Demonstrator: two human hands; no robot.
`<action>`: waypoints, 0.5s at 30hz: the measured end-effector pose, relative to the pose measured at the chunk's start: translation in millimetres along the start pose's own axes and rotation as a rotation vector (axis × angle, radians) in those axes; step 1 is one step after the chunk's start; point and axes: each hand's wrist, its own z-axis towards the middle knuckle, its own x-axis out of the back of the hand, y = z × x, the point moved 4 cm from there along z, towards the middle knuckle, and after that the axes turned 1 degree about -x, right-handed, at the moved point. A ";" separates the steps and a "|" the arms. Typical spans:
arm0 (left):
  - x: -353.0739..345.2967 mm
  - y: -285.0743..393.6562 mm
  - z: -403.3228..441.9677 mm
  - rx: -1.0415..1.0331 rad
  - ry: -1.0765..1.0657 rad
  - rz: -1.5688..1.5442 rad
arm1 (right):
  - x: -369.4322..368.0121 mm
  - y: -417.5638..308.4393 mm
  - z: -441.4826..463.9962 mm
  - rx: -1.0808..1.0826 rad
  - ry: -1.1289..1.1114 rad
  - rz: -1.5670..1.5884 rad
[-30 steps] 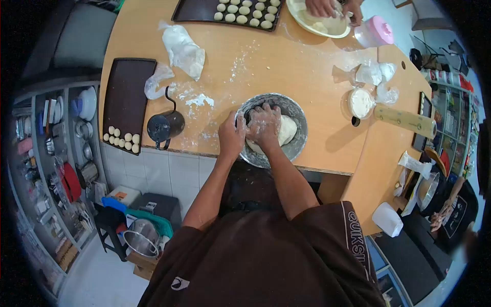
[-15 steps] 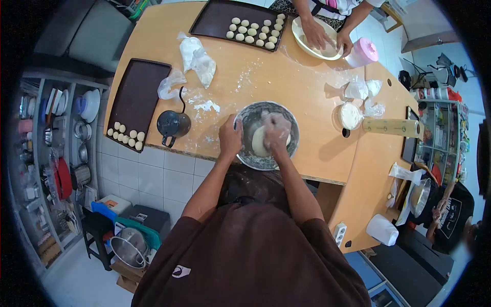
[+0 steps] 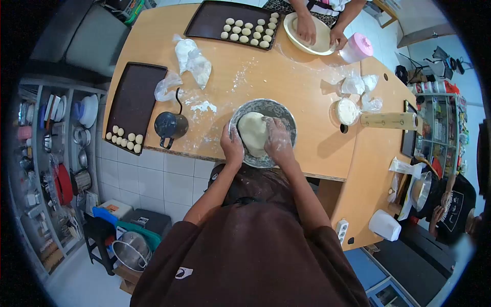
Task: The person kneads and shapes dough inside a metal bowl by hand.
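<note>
A metal mixing bowl, dusted with flour, sits at the table's front edge. In it lies a large pale lump of dough. My left hand grips the bowl's left rim, thumb on the inner side. On the dough's right edge is my right hand, floury, with its fingers curled over the dough. Part of the bowl's front right side is hidden behind that hand.
Left of the bowl stand a dark gooseneck kettle and a tray with dough balls. Flour bags lie behind. Across the table, another person's hands work in a cream basin, beside a second tray of dough balls.
My right hand has moved from over the dough to its right edge, so more of the dough shows. My left hand stays on the bowl. The other person's hand has shifted within the basin.
</note>
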 end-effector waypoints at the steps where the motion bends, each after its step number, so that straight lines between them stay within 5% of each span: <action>1: -0.7 2.0 -2.4 0.001 0.013 -0.026 | -2.8 9.5 2.5 0.031 0.030 0.070; 3: -1.7 7.2 -2.9 -0.005 0.048 -0.077 | -7.0 21.3 13.0 0.103 0.094 0.213; 6: -2.4 -10.7 6.2 0.070 -0.004 -0.106 | 16.3 -14.1 40.7 -0.339 -0.320 0.200; 9: -1.5 -42.4 34.1 0.238 -0.203 0.058 | -39.1 22.1 58.5 -0.239 -0.197 0.000; 10: 0.5 -35.5 48.3 0.096 -0.258 0.241 | -35.6 15.7 62.7 -0.268 -0.288 -0.081; 13: -2.1 -20.9 79.7 0.072 -0.567 0.149 | -35.6 11.4 72.2 -0.046 -0.535 -0.139; 15: -7.0 -12.9 84.7 -0.001 -0.612 0.153 | -37.2 11.2 71.7 0.005 -0.515 -0.154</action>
